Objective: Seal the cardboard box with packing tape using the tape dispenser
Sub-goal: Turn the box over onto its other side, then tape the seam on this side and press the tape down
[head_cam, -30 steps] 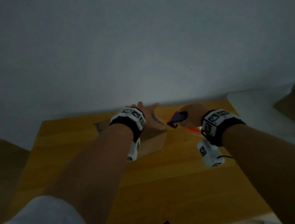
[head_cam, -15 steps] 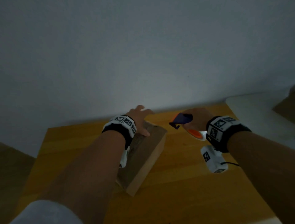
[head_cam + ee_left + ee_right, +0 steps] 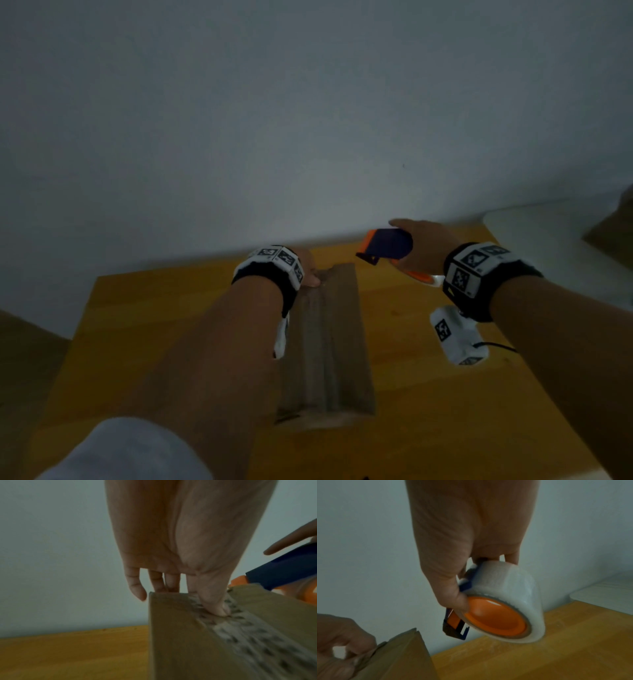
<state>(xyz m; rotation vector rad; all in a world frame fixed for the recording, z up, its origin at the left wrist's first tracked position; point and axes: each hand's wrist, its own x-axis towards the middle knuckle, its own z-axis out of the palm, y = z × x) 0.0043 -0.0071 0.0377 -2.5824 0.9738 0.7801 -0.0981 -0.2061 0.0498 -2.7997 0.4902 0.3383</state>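
Note:
A long cardboard box (image 3: pixel 329 346) lies on the wooden table (image 3: pixel 154 342), running away from me, with a strip of printed tape (image 3: pixel 240 628) along its top seam. My left hand (image 3: pixel 308 270) grips the box's far end: the thumb (image 3: pixel 214 601) presses on the tape and the fingers (image 3: pixel 137 588) curl over the far edge. My right hand (image 3: pixel 421 246) holds the blue and orange tape dispenser (image 3: pixel 387 245) above the table, just right of the box's far end. Its clear tape roll (image 3: pixel 510 591) surrounds an orange hub (image 3: pixel 494 616).
A grey wall (image 3: pixel 308 120) stands close behind the table. A white surface (image 3: pixel 555 236) adjoins the table at the right, with a brown object at the frame's edge. The scene is dim.
The box has swung round from lying across to pointing lengthwise away from me. My left hand went from flat on top to gripping the far end. The dispenser rose slightly.

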